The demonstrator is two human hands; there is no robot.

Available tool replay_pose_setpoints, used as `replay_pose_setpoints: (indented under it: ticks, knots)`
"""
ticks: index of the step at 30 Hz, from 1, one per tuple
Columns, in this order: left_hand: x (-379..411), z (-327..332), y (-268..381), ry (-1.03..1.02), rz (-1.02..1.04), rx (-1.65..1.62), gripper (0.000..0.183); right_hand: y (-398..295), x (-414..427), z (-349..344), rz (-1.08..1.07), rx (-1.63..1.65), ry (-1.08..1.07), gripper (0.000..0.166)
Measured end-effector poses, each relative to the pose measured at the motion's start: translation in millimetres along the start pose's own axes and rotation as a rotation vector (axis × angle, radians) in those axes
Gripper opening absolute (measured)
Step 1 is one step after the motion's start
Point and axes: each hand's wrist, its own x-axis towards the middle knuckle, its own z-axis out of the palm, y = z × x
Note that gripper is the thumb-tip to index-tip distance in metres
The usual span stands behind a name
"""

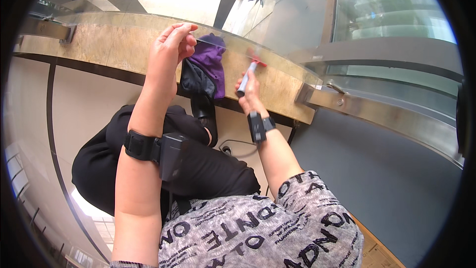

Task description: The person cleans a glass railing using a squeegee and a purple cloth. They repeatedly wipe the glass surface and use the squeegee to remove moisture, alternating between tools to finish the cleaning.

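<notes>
My right hand [250, 89] is closed around the pale handle of a small red-headed squeegee or scraper [256, 61], its head close to the glass pane [286, 22] above the stone ledge. My left hand [182, 39] is raised by the glass, fingers curled and thumb near the fingertips; whether something thin is between them cannot be told. Beside it, a purple cloth [214, 63] and a dark cloth [197, 78] lie over the ledge's edge.
The tan stone ledge [122, 44] runs across in front of me. Metal brackets hold the glass at left [48, 29] and right [334, 98]. A dark mat [372, 163] covers the floor at right. A cable [241, 143] lies below the ledge.
</notes>
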Motion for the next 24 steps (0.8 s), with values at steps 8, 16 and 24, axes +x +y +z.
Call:
replay_pose_setpoints:
  ticks: [8, 16, 24]
  knots:
    - [3.3, 1.8, 3.4, 0.006, 0.015, -0.039, 0.017, 7.2, 9.5, -14.0, -0.098, -0.134, 0.017, 0.037]
    - [1.8, -3.6, 2.5, -0.030, -0.006, -0.003, 0.022, 1.9, -28.9, -12.6, 0.117, -0.093, -0.140, 0.030]
    - [1.4, 1.8, 2.7, -0.048, -0.023, 0.005, 0.022, -1.5, -15.2, -3.6, 0.091, -0.108, -0.199, 0.031]
